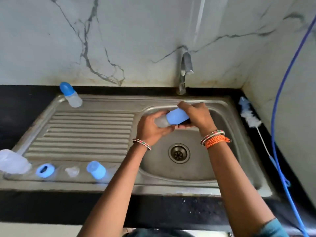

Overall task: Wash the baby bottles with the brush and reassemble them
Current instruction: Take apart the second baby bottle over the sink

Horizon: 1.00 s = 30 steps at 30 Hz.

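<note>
My left hand (150,129) grips the clear plastic baby bottle (171,119) body, right hand (196,117) wraps its blue cap; axis runs 8-to-2 o'clock above the steel sink basin (222,165).

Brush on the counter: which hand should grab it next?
Right, probably. The brush lies on the counter right of the sink basin, beside the right hand. The left hand grips the bottle body, farther away.

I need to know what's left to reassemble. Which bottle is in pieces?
The clear bottle at the drainboard's front left: its ring, nipple and cap lie loose beside it. The back-left bottle and the held bottle are capped.
</note>
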Each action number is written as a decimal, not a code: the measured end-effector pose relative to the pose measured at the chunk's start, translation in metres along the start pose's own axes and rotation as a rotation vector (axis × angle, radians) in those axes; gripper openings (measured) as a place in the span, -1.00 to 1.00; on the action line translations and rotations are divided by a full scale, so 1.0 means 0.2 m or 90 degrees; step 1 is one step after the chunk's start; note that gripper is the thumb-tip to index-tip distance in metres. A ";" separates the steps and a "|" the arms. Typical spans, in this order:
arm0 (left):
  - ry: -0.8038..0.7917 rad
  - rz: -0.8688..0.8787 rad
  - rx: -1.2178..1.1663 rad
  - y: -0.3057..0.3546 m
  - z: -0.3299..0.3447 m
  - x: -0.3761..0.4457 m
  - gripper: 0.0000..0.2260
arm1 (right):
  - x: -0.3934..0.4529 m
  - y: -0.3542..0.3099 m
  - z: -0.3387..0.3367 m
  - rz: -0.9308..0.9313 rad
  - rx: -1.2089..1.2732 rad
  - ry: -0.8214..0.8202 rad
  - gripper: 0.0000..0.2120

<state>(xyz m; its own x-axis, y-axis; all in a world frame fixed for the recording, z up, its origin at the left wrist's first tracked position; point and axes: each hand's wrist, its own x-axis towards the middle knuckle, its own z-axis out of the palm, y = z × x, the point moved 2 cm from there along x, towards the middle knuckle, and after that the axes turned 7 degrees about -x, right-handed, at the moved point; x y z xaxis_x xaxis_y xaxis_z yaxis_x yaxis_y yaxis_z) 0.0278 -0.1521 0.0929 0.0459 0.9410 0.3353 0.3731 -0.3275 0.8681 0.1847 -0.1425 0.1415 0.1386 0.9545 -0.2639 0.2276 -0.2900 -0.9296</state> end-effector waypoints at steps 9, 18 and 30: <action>0.015 -0.111 -0.214 0.00 0.05 -0.03 -0.71 | -0.01 0.03 -0.05 0.010 0.229 -0.110 -0.73; 0.038 -0.230 -0.244 -0.27 0.07 0.13 -0.94 | 0.20 0.21 -0.03 0.045 0.397 -0.167 -0.88; -0.054 -0.388 -0.214 -0.59 0.29 0.05 -0.72 | 0.44 0.97 -0.16 0.108 -0.437 0.123 -0.85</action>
<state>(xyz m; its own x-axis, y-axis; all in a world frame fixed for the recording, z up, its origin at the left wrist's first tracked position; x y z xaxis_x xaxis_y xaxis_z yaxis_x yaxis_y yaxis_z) 0.0374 -0.0984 -0.0265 -0.0029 0.9643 -0.2650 0.0500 0.2648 0.9630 0.2714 -0.1159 -0.0535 0.3787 0.8820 -0.2806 0.7314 -0.4709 -0.4932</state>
